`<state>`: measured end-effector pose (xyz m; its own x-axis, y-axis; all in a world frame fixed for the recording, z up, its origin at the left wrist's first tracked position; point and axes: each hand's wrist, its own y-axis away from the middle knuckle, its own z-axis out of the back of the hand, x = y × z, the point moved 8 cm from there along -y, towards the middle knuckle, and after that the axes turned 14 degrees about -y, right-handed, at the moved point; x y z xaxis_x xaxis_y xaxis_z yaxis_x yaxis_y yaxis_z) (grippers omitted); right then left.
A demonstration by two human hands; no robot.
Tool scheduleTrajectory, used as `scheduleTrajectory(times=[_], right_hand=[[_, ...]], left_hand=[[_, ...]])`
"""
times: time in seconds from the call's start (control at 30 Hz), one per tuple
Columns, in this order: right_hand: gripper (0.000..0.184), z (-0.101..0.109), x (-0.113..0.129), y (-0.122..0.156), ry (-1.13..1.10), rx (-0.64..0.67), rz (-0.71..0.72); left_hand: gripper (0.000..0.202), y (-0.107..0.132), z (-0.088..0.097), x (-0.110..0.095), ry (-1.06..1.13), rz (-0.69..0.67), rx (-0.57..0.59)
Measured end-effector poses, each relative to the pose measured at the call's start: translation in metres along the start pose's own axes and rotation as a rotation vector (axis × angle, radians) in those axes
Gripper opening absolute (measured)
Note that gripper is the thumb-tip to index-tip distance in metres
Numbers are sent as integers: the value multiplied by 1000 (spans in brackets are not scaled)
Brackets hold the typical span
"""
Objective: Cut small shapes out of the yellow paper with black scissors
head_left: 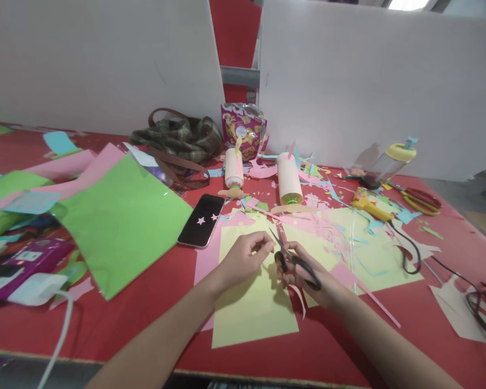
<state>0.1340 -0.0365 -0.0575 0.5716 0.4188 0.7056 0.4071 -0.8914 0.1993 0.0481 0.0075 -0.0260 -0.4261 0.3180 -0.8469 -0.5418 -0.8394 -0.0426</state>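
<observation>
My right hand [303, 270] holds black-handled scissors [281, 244], blades pointing up and left. My left hand [249, 254] is closed in a pinch close to the blade tips; whatever it pinches is too small to make out. Both hands are over a pale yellow paper sheet [251, 319]. A thin pale curl of paper [299, 302] hangs just below my right hand. Left of my hands lies a black-screened phone [204, 216] with small pink paper stars [201, 221] on it. Beyond them stand two cream paper cylinders [289, 178], each with a paper strip on top.
Green paper [125, 221] in a clear sleeve covers the left side. Paper scraps [324, 232] litter the middle. At right are a yellow glue gun [370, 205] with a black cord, pliers-like tools [423, 201] and a yellow-lidded clear container [391, 162]. Behind sit a snack bag [245, 129] and plaid bag [182, 135].
</observation>
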Motion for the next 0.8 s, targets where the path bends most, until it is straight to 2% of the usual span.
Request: scheduleTrajectory(times=[0.1,0.43,0.8], right_hand=[[28,0,-4,4,-4,19,-32],[38,2,-9,9,85,98,6],[35,10,-13,8,152,77,-5]], left_hand=[[19,1,-1,-2,4,-6,10],[18,1,-1,-3,-38,-20,50],[17,2,-7,1,28,18,107]])
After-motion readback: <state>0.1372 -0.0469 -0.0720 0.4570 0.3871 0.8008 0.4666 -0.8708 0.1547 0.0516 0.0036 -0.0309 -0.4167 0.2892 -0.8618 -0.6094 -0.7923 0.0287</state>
